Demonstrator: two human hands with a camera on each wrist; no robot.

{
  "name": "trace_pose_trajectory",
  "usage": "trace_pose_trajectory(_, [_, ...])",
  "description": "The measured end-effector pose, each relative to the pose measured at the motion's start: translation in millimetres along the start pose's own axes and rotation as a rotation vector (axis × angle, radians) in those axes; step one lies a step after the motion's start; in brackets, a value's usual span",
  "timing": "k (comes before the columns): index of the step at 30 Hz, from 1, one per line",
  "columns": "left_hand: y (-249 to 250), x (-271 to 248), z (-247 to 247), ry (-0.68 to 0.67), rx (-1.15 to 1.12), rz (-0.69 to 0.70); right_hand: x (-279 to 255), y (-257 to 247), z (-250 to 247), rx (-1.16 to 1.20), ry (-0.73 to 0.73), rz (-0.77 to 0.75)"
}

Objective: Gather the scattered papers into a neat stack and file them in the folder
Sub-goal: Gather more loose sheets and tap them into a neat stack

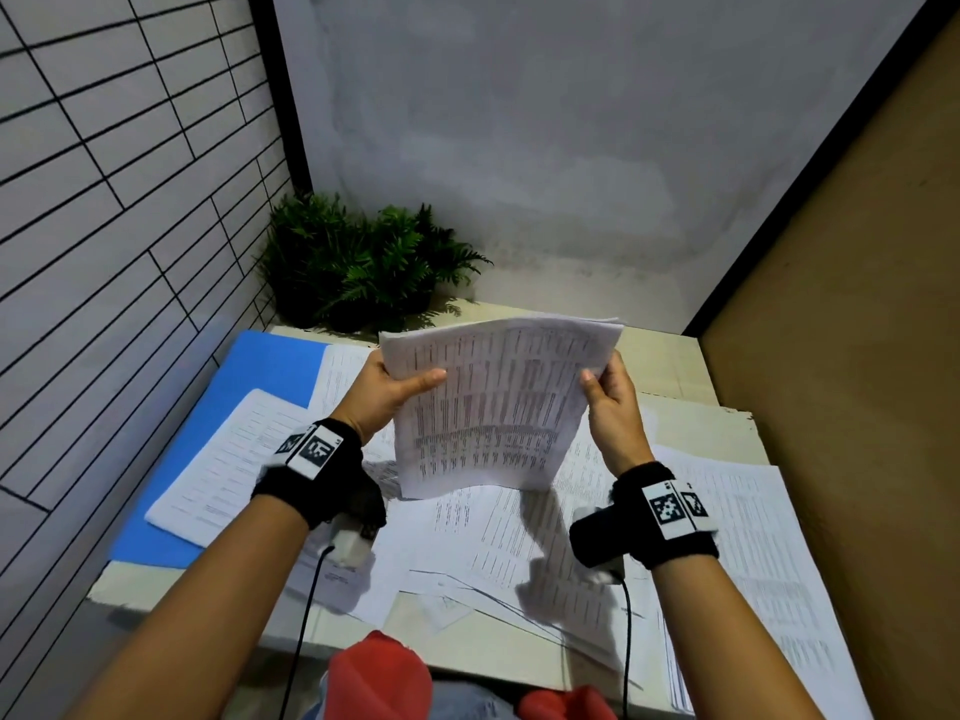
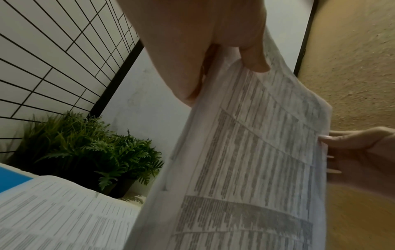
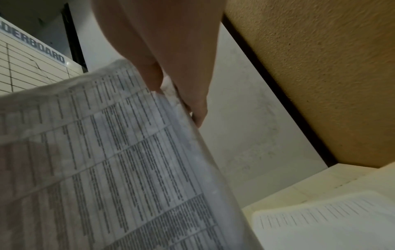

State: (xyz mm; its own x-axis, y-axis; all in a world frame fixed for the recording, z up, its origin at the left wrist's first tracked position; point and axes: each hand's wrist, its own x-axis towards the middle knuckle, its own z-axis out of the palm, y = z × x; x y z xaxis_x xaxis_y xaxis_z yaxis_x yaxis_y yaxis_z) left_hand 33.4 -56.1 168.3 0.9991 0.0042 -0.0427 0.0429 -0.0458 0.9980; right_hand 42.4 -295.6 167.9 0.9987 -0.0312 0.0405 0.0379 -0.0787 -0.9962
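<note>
Between my fingers the stack (image 1: 493, 402) is thin matt paper, printed in grey rows and slightly crumpled along the edge under my right thumb. Below my hands, loose sheets (image 1: 519, 532) look like the same matt paper. Left of my left-hand fingers lies a smooth blue folder (image 1: 234, 387), probably plastic. Right of my right-hand fingers, the tan wall (image 3: 320, 67) is rough and grainy.

The head view is evenly and fairly brightly lit from above, with the held sheaf of papers (image 1: 498, 402) casting a soft shadow on the loose sheets (image 1: 519, 532) near the person, and straight lines bowing toward the frame edges. Both wrist views are dimmer, warm-tinted and grainy. There the print is smeared with blur, and the nearest fingers (image 2: 252, 55) are out of focus.
</note>
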Motion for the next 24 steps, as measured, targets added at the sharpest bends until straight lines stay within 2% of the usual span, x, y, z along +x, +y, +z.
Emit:
trace_pose_trajectory(4, [7.9,-2.5,7.2,0.035,-0.05,0.003,-0.3,-3.2,-0.4,0.021,0.006,0.008])
trace_pose_trajectory(8, [10.4,-5.0,4.5,0.003,-0.052,0.021,-1.4,-5.1,-8.6,0.083,0.039,-0.011])
trace_pose_trajectory(10, [-1.8,-4.2,2.8,-0.028,-0.008,-0.027,-4.1,9.6,-6.9,0.025,0.022,0.064])
trace_pose_trajectory(14, [-44.4,-5.9,4.6,-0.074,0.069,-0.229,-5.8,59.8,2.5,-0.304,-0.101,0.336])
trace_pose_trajectory(15, [-50.3,-6.1,5.4,-0.083,0.091,-0.256,-6.9,66.1,4.9,-0.356,-0.109,0.357])
trace_pose_trajectory(19, [-39.3,4.1,17.1,-0.03,0.104,-0.227,-4.2,57.1,-2.7,-0.36,0.054,0.246])
trace_pose_trajectory(24, [-12.0,12.3,72.5,-0.061,0.056,-0.081,-6.7,20.5,-57.6,-0.181,0.307,0.153])
